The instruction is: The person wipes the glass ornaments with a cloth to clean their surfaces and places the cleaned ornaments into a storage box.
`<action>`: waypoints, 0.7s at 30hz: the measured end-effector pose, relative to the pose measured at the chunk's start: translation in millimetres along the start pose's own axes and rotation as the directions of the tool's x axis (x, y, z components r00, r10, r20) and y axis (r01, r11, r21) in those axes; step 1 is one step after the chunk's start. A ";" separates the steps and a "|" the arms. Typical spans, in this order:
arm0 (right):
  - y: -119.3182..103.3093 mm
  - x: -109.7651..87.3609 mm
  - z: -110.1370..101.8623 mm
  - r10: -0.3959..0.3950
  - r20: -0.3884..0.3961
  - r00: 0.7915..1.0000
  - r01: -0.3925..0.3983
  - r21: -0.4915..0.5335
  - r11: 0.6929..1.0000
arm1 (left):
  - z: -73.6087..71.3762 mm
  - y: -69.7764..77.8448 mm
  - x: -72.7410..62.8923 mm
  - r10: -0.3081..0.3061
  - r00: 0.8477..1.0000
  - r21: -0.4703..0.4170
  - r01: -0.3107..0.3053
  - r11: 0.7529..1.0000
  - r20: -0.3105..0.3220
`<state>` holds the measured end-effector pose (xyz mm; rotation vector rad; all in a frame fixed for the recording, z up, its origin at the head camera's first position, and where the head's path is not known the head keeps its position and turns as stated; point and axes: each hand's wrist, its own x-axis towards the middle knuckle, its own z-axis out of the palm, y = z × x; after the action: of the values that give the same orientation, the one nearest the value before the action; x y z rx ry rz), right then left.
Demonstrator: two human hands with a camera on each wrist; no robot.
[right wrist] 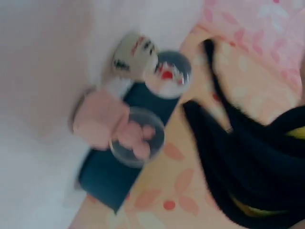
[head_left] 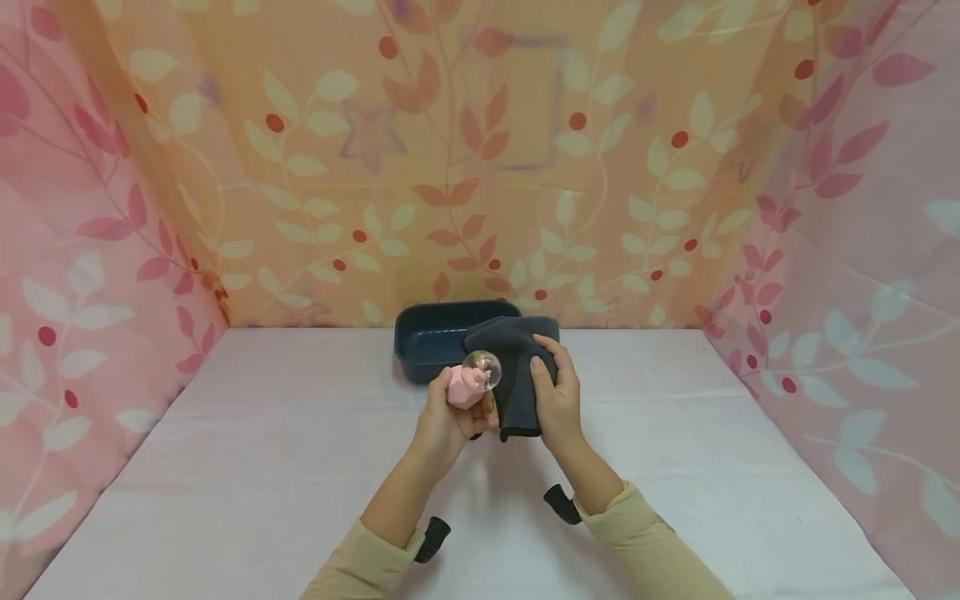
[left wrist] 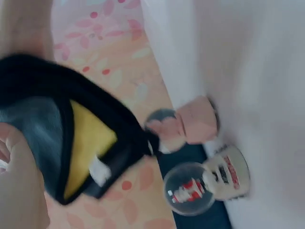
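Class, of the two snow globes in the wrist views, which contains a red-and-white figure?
The whitish-based globe, lettered in red and black; the pink-based globe contains a pink figure.

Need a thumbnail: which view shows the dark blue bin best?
Head view: the dark blue bin shows its open top and inside, though a pouch partly covers it. Both wrist views show only its side, partly behind snow globes.

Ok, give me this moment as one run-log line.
left hand: holds pink snow globe; right hand: grips dark pouch; navy box: on table, partly behind pouch
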<state>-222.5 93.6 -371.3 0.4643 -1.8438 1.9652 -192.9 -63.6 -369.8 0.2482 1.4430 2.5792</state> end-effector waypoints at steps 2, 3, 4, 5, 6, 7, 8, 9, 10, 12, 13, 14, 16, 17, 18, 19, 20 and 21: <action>-3.5 1.9 -5.2 0.006 -0.005 1.000 -0.006 -0.014 1.000 | -4.3 -0.3 -0.6 0.017 1.000 -0.004 -0.017 1.000 -0.008; -5.5 2.9 -7.5 0.012 0.001 1.000 -0.012 -0.014 1.000 | -6.0 -0.6 -0.5 0.026 1.000 -0.004 -0.026 1.000 -0.019; -7.9 3.9 -9.1 0.021 0.006 1.000 -0.021 -0.021 1.000 | -7.6 -0.9 -0.5 0.037 0.999 0.000 -0.037 0.999 -0.027; -9.6 4.6 -10.8 0.032 0.012 0.999 -0.032 -0.034 0.999 | -8.9 -1.1 -0.5 0.046 0.998 -0.004 -0.046 0.999 -0.037; -11.3 5.3 -12.2 0.044 0.017 0.999 -0.043 -0.050 0.998 | -9.8 -1.2 -0.5 0.056 0.997 -0.007 -0.057 0.998 -0.048; -13.0 5.8 -13.2 0.056 0.022 0.998 -0.054 -0.067 0.996 | -10.6 -1.3 -0.5 0.065 0.996 -0.011 -0.066 0.998 -0.061; -14.3 6.2 -14.0 0.063 0.025 0.998 -0.060 -0.088 0.994 | -11.1 -1.4 -0.6 0.073 0.994 -0.010 -0.074 0.997 -0.075; -15.3 6.3 -14.9 0.067 0.028 0.997 -0.064 -0.108 0.992 | -11.0 -1.4 -0.6 0.075 0.993 -0.016 -0.077 0.997 -0.091; -16.1 6.3 -15.6 0.069 0.029 0.997 -0.065 -0.132 0.989 | -10.9 -1.2 -1.1 0.081 0.992 -0.022 -0.084 0.996 -0.100; -16.5 6.2 -17.0 0.066 0.035 0.997 -0.059 -0.165 0.984 | -10.6 -1.1 -1.2 0.081 0.989 -0.030 -0.085 0.996 -0.125; -17.0 6.1 -17.2 0.061 0.041 0.997 -0.053 -0.176 0.983 | -10.5 -1.0 -1.5 0.078 0.988 -0.033 -0.083 0.996 -0.135; -17.2 6.2 -17.3 0.055 0.047 0.997 -0.045 -0.184 0.982 | -10.2 -0.6 -1.4 0.074 0.987 -0.032 -0.079 0.996 -0.144; -18.0 6.1 -17.1 0.042 0.056 0.998 -0.031 -0.193 0.981 | -9.8 0.4 -0.6 0.060 0.984 -0.039 -0.068 0.997 -0.169; -18.5 6.1 -16.9 0.037 0.061 0.997 -0.025 -0.197 0.980 | -9.8 0.8 0.1 0.046 0.981 -0.043 -0.055 0.998 -0.186; -18.8 6.1 -16.5 0.033 0.064 0.997 -0.020 -0.200 0.980 | -9.6 1.5 0.5 0.032 0.979 -0.051 -0.043 0.998 -0.202; -19.2 6.0 -16.3 0.032 0.065 0.997 -0.018 -0.202 0.979 | -9.5 2.1 0.7 0.014 0.975 -0.060 -0.028 0.998 -0.222; -19.6 5.9 -16.2 0.033 0.065 0.997 -0.019 -0.204 0.979 | -9.5 2.6 1.3 -0.005 0.971 -0.067 -0.012 0.998 -0.239; -19.8 5.7 -16.0 0.036 0.065 0.997 -0.022 -0.205 0.978 | -9.8 2.8 1.4 -0.020 0.968 -0.080 0.000 0.997 -0.251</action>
<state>-216.9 110.9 -352.5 0.4475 -2.0794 1.7726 -196.7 -72.8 -372.3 -0.1021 1.4074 2.7318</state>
